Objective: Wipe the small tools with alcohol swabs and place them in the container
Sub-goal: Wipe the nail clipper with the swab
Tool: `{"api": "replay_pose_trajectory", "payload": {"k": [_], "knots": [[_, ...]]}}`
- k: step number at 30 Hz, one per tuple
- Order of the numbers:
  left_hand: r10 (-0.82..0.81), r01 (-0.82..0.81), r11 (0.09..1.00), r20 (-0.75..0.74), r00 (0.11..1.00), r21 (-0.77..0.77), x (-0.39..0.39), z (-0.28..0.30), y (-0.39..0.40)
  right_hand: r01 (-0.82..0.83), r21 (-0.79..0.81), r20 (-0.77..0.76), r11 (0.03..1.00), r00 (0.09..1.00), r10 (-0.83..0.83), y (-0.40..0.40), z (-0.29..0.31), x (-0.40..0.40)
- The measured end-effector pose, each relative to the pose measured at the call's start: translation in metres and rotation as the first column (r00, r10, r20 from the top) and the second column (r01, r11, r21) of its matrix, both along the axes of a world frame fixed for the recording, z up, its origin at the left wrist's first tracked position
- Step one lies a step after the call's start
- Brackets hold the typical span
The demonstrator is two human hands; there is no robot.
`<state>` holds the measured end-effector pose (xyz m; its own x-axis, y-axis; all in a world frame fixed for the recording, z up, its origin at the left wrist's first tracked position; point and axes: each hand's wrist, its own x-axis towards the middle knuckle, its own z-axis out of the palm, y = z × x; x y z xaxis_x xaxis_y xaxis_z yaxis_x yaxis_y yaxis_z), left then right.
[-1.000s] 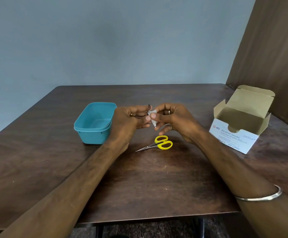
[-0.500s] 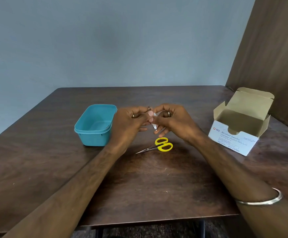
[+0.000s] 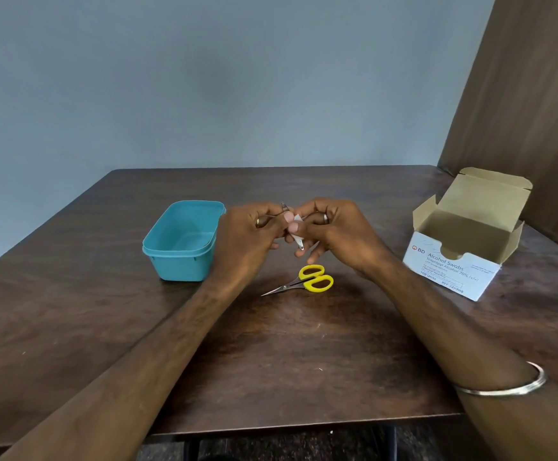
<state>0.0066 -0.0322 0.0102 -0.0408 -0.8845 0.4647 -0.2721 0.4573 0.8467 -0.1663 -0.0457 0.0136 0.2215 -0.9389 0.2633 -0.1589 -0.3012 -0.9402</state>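
Steel glints between your hands: your left hand [image 3: 247,237] pinches the small metal nail clipper [image 3: 296,239], its long axis slanting down-right, while your right hand [image 3: 337,234] pinches a white swab [image 3: 297,218] against it. The teal plastic container [image 3: 181,241] sits just left, nearer your left hand.

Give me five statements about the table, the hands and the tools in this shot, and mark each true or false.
1. The scissors lie inside the tub. False: they lie on the table, in front of the hands.
2. The swab box is open. True.
3. Both hands hold a small metal tool between them. True: left hand and right hand grip it above the table.
4. The tub stands right of the box. False: it stands far to its left.
5. The scissors have yellow handles. True.
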Motion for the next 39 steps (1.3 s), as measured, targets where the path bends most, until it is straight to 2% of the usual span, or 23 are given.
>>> {"api": "replay_pose_trajectory", "payload": {"k": [17, 28, 33, 39], "knots": [[0.077, -0.072, 0.994, 0.062, 0.995, -0.077, 0.0001, -0.0007, -0.0013, -0.030, 0.021, 0.004, 0.999, 1.000, 0.030, 0.0010, 0.0015, 0.0007], [0.137, -0.112, 0.983, 0.172, 0.976, -0.144, 0.0000, -0.0026, -0.0021, 0.000, 0.003, 0.012, 1.000, 1.000, 0.000, 0.0019, 0.0024, 0.0002], [0.122, -0.111, 0.988, 0.113, 0.986, -0.103, 0.0003, 0.0000, 0.0014, -0.055, 0.059, 0.052, 0.997, 0.997, 0.052, 0.0025, 0.0027, -0.0007], [-0.035, 0.037, 0.998, -0.057, 0.998, 0.044, 0.0010, 0.0023, 0.0007, -0.052, 0.098, 0.130, 0.994, 0.991, 0.039, 0.0061, 0.0057, -0.0002]]}}
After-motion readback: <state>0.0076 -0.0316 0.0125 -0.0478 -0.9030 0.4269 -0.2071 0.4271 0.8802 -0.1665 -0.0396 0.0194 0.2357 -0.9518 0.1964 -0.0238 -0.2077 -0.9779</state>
